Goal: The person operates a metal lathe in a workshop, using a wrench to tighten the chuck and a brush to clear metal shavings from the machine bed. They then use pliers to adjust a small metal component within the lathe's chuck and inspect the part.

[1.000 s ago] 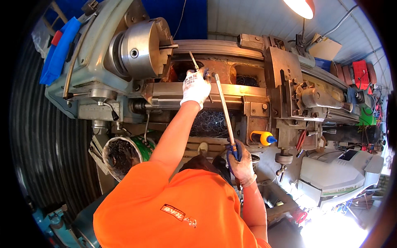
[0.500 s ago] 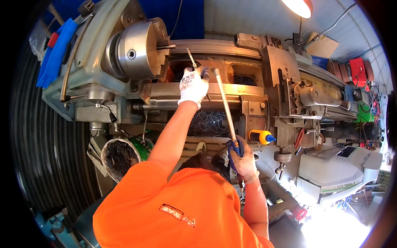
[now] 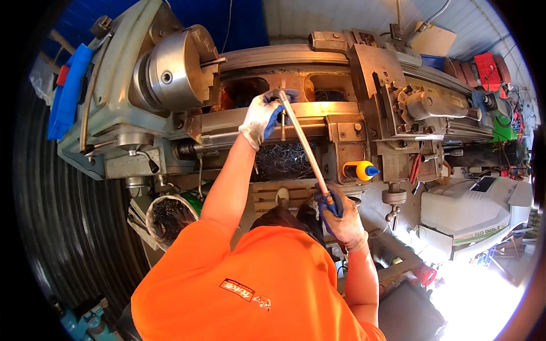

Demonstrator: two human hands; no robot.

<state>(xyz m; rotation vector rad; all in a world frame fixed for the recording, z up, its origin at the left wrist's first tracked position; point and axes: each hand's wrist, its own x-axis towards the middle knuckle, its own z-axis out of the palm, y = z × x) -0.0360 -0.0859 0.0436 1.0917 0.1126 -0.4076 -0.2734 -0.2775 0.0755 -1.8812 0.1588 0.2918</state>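
A long, straight silver metal rod (image 3: 304,142) slants through the frame's centre, its lower end gripped by the gloved right hand (image 3: 344,221). The white-gloved left hand (image 3: 263,116), curled around a short, thin metal rod (image 3: 283,131), now meets its upper end; the earlier gap has closed, bringing both rods together.

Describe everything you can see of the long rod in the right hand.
The long rod is slim, straight and looks like metal: pale and shiny along most of its length, more coppery toward the lower end. It slants up and to the left, passing in the picture across the lathe's front rail. The right hand grips its lower end, and the gloved fingers partly hide it there. The upper tip is beside the left hand's fingers; whether they touch it cannot be told.
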